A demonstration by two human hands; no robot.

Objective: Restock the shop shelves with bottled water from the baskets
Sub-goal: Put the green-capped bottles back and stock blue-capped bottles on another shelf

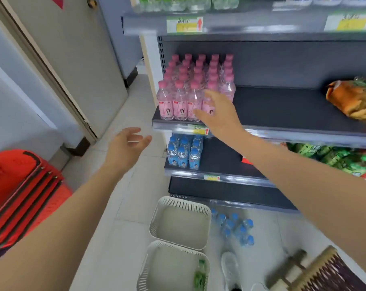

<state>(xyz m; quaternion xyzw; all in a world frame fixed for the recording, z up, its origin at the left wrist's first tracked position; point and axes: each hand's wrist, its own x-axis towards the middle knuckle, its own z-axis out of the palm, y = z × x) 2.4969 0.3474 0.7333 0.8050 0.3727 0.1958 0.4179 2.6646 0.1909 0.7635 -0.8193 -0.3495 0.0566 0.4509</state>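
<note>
Pink-cap bottles [180, 101] 5 across on shelf [282, 106]; 2 white baskets [157, 219]; left hand [126, 147] & right hand [220, 114] spread, empty.

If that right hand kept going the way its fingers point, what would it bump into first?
Probably the front row of pink-capped bottles on the middle shelf; the open right hand points straight at them. Depth is unclear, so it may already touch one.
</note>
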